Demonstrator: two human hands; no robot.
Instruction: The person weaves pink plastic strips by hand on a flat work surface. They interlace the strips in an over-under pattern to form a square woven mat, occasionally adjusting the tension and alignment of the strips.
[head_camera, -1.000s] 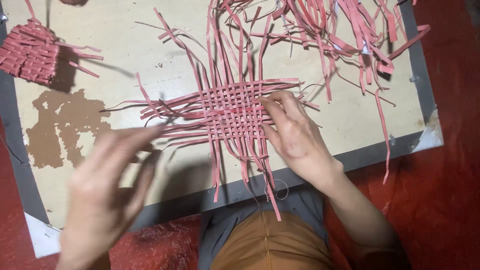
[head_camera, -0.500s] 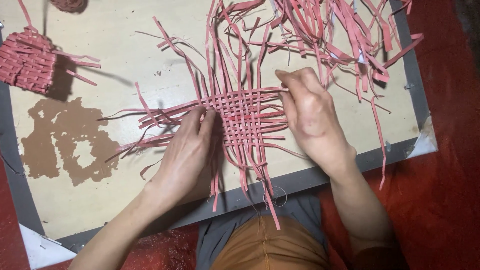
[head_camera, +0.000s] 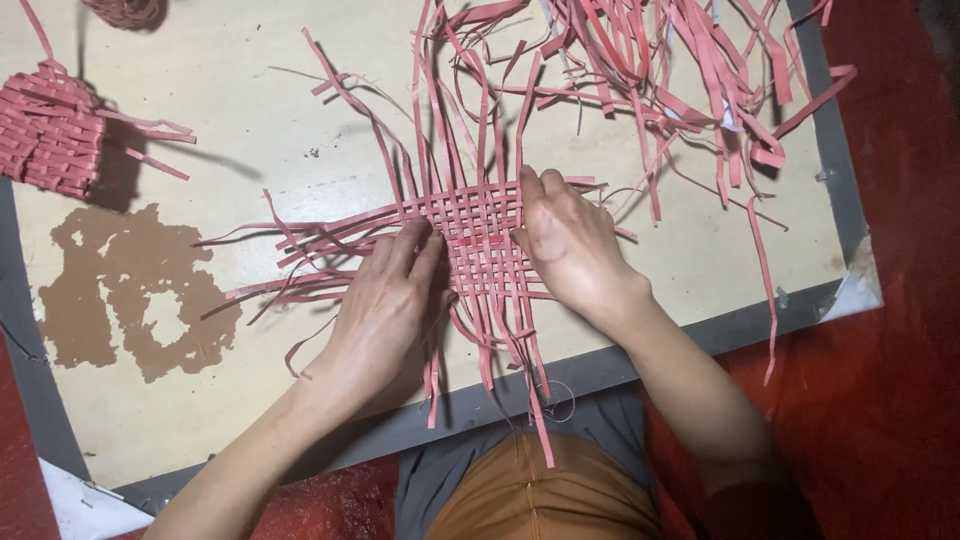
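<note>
Woven mat (head_camera: 480, 240) near the board's (head_camera: 250, 420) front edge: I press left hand (head_camera: 385, 305) and right hand (head_camera: 570, 245) flat, fingers together, keeping strips tight.

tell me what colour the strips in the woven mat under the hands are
Pinkish red, crossed in a plain over-under weave in the woven mat; the head view shows it.

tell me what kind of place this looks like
Probably a home or small workshop craft spot for hand weaving, set low on the floor: a worn board as work surface, a half-woven pink mat under both hands, and a pile of loose pink strips.
</note>
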